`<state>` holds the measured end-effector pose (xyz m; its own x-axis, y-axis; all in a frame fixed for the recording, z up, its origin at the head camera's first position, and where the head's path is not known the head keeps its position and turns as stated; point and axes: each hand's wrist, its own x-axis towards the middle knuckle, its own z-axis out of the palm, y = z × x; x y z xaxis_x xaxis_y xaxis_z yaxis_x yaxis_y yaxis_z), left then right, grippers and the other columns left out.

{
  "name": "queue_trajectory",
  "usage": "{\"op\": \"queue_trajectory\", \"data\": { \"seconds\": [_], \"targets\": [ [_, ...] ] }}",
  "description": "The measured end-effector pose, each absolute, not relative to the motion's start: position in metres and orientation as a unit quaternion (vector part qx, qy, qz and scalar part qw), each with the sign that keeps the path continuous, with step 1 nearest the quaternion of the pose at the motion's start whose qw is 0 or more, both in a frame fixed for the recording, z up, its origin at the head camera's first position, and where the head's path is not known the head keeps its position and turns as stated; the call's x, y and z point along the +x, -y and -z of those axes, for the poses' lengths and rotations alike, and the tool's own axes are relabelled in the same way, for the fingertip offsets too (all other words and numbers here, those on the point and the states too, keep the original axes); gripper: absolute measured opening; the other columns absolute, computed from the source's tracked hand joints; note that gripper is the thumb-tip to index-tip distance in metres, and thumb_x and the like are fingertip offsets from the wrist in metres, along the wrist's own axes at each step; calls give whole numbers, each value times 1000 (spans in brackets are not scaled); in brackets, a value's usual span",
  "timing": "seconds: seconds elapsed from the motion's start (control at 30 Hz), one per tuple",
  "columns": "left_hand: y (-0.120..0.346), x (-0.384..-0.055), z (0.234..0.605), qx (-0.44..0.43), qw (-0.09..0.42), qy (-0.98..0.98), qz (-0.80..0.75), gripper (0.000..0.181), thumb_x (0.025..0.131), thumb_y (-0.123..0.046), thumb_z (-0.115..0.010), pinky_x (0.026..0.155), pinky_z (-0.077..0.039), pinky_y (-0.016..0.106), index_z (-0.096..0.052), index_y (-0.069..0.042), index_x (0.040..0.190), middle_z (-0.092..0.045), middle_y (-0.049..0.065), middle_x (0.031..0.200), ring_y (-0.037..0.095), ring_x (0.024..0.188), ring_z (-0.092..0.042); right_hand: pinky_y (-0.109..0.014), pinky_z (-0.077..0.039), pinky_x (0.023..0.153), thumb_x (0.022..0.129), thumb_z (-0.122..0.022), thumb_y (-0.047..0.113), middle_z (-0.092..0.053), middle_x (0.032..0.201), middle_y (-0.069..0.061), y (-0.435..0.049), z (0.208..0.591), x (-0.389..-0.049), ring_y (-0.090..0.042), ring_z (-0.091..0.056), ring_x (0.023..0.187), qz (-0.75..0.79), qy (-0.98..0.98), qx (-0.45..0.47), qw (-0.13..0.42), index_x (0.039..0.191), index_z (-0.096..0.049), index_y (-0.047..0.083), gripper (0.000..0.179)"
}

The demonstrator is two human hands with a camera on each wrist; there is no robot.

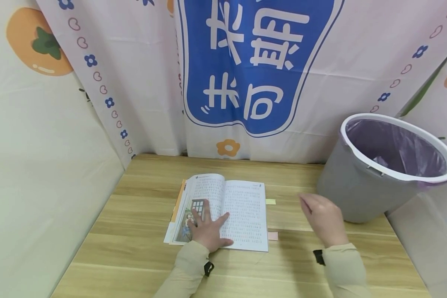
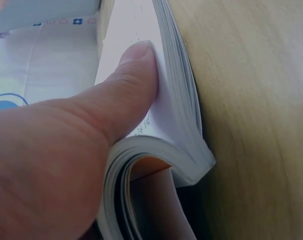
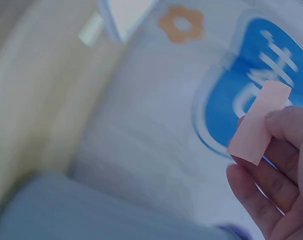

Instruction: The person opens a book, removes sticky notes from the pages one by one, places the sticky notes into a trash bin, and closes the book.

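An open book with printed text and a picture on its left page lies on the wooden table. My left hand rests across the lower middle of it, fingers spread. In the left wrist view the thumb lies on the right page beside the curved spine. Off to the book's right, my right hand is raised above the table near the bin. It pinches a pink sticky note strip between thumb and fingers; the strip is hidden in the head view.
A grey bin with a white rim and purple liner stands at the table's right. Yellow and pink page tabs stick out from the book's right edge. A printed curtain hangs behind the table.
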<state>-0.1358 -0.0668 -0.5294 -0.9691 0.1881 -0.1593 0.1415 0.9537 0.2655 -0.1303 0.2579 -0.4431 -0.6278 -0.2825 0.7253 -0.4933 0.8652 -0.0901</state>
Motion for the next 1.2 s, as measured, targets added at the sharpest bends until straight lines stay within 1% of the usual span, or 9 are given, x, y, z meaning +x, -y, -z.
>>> {"op": "queue_trajectory", "data": {
  "seconds": [0.1,0.23,0.63,0.73,0.9,0.97,1.1,1.13,1.2],
  "targets": [
    [67,-135,530,83,89,-984,-126,89,69,-66,-77,102,-17,81,-46,-38,148,8,27,161,68,136,-3,-49,-57,65,91,-64,9,-74,91,-16,-271,417,-125,-35,-70,76,-129,875,215,414,100,-75,0,17],
    [67,-135,531,82,89,-985,-124,90,69,-66,-76,102,-17,80,-46,-38,148,8,27,161,68,136,-3,-49,-54,68,100,-52,25,-74,91,-14,-289,386,-119,-35,-69,77,-115,859,201,457,102,-76,2,34],
    [67,-135,533,83,88,-985,-121,91,68,-67,-76,101,-18,81,-45,-39,148,8,27,161,68,135,-3,-55,-50,66,98,-59,18,-73,93,-17,-335,318,-111,-41,-68,81,-68,851,140,502,101,-76,2,24],
    [67,-135,532,83,88,-985,-121,91,68,-67,-76,101,-17,81,-46,-38,148,8,27,161,68,135,-3,-56,-52,73,99,-57,19,-73,96,-18,-347,306,-113,-43,-68,83,-57,853,129,503,103,-76,2,26],
    [68,-134,530,82,89,-985,-120,91,68,-67,-76,102,-17,80,-45,-38,148,7,27,161,68,135,-3,-42,-51,94,99,-56,18,-72,100,-21,-364,292,-117,-46,-67,87,-56,865,113,485,108,-74,0,28],
    [68,-134,530,83,90,-985,-121,91,68,-67,-76,102,-17,80,-45,-38,148,7,27,161,68,135,-3,-27,-46,100,98,-56,15,-71,99,-23,-369,288,-121,-47,-67,86,-58,868,113,480,107,-73,-2,26],
    [68,-134,529,84,91,-985,-123,90,69,-66,-76,101,-18,81,-45,-38,148,7,28,161,68,135,-3,-44,-55,75,93,-58,3,-69,93,-29,-379,282,-129,-49,-65,77,-42,872,121,472,102,-71,-9,20],
    [68,-134,529,84,91,-985,-123,90,69,-66,-77,101,-18,81,-46,-38,148,7,28,161,68,135,-3,-43,-55,72,92,-58,2,-68,92,-30,-381,281,-130,-49,-64,75,-34,875,123,467,101,-70,-10,20],
    [68,-134,528,84,93,-985,-123,90,69,-66,-77,101,-18,81,-45,-38,148,7,27,161,68,135,-3,-56,-47,61,91,-58,0,-68,91,-31,-386,280,-133,-50,-63,73,-22,881,121,457,101,-70,-11,19]
  ]
}}
